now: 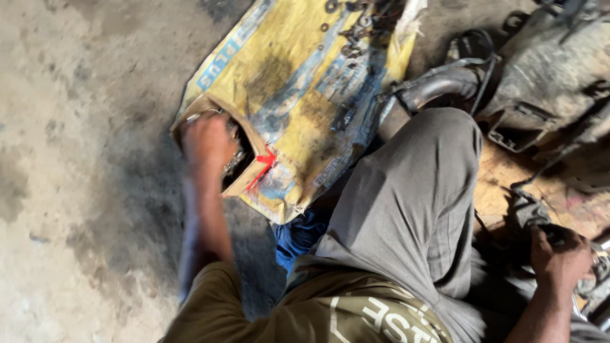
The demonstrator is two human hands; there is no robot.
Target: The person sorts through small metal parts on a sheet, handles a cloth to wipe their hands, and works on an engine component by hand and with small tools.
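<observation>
1. Floor [76, 159]: bare, stained concrete fills the left of the view. Nothing lies on it there.

2. Left hand [206, 143]: it reaches forward and down into the open mouth of a small cardboard box [244, 181]. The hand is motion-blurred, with its fingers inside the box and curled among the contents. Whether they grip a piece cannot be told.

3. Box contents: small dark metal parts show at the opening beside the hand, too blurred to name. The box lies on its side, mouth toward the person, long axis running away and to the right. It sits directly ahead of the left arm, so the left hand is far nearer to it than the right.

4. Sack [298, 95]: a flattened yellow and blue sack lies under and beyond the box, greasy in patches. Loose washers, nuts and bolts [352, 28] are scattered at its far end, well apart from the left hand.

5. Blue cloth [298, 235]: bunched on the floor just beside the near edge of the sack, against the knee.

6. Knee [413, 190]: in grey trousers, raised between the two hands.

7. Pipe [438, 86]: a curved metal pipe lies beyond the knee, beside a dirty engine casing [553, 76] at upper right.

8. Right hand [559, 257]: low at the right, clenched around a dark metal part [530, 213] resting on a wooden board [502, 178]. The part's shape is unclear.
</observation>
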